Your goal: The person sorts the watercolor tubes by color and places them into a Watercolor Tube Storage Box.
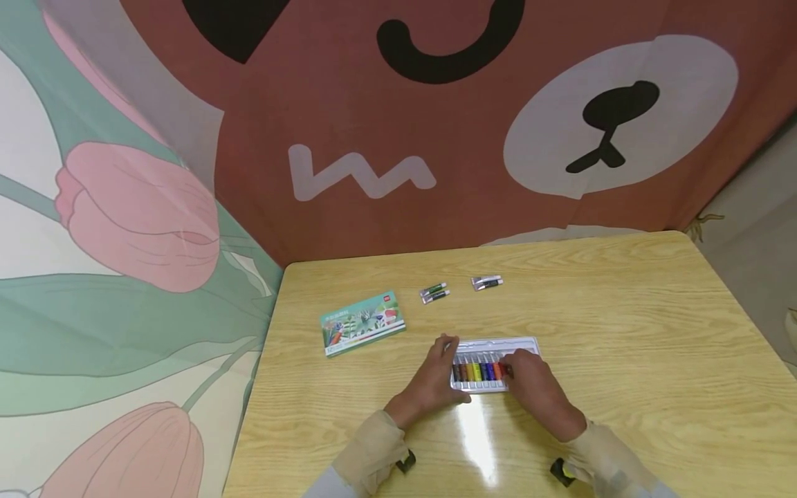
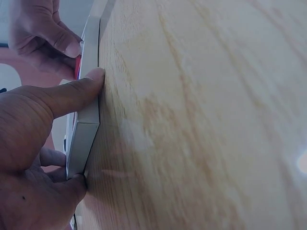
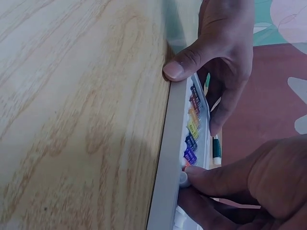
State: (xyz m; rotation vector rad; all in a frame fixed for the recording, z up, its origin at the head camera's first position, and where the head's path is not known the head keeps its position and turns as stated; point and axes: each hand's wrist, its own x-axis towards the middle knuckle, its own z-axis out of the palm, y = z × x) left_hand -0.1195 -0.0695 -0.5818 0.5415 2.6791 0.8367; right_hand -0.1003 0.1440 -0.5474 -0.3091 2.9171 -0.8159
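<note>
A white tray (image 1: 492, 344) of paint tubes lies on the table with its colored tubes (image 1: 476, 371) side by side. My left hand (image 1: 436, 373) grips the tray's left end, thumb on the near edge and fingers at the far side. Over the right part of the row, my right hand (image 1: 535, 384) pinches a red paint tube (image 2: 77, 66) between thumb and fingers. Its white cap (image 3: 184, 179) shows at the fingertips in the right wrist view. The right hand hides the tray's right end in the head view.
A green illustrated paint box (image 1: 363, 324) lies left of the tray. Behind, two tubes, green and dark (image 1: 434, 293), lie together, and another pair (image 1: 487, 282) sits farther right. A printed cloth (image 1: 467, 159) hangs behind the wooden table (image 1: 654, 332).
</note>
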